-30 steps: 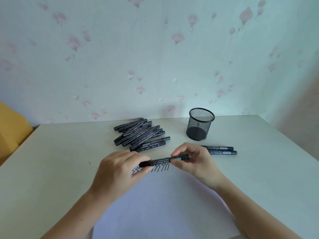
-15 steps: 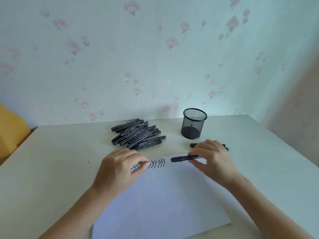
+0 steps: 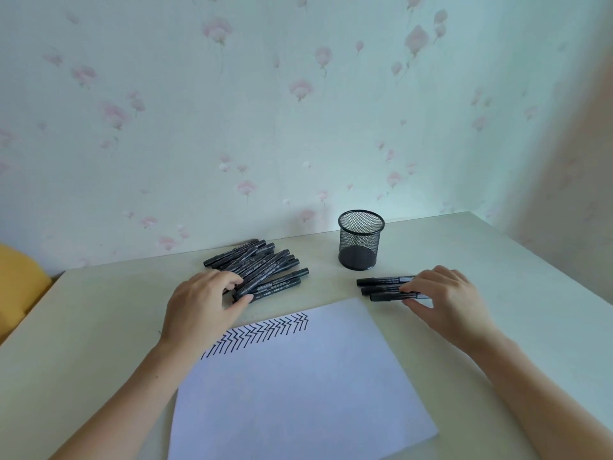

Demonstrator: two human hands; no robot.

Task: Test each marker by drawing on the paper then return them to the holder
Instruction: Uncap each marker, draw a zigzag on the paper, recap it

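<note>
A white paper (image 3: 298, 393) lies in front of me with a row of black zigzag marks (image 3: 265, 330) along its far edge. Behind it to the left is a pile of several black markers (image 3: 262, 263). My left hand (image 3: 202, 307) reaches into the pile, thumb and curled fingers around the near end of the front marker (image 3: 275, 288). The black mesh holder (image 3: 361, 240) stands empty at the back. To its right, my right hand (image 3: 444, 293) pinches a capped marker (image 3: 388, 296) lying on the table beside two other markers (image 3: 381, 283).
The pale table (image 3: 99, 327) ends at a flowered wall close behind the holder. A yellow object (image 3: 16, 280) sits past the table's left edge. The table's right edge runs diagonally near my right forearm.
My right hand carried the marker from over the paper to the right and set it down by the two lying markers. My left hand left the paper and reached up to the pile.
</note>
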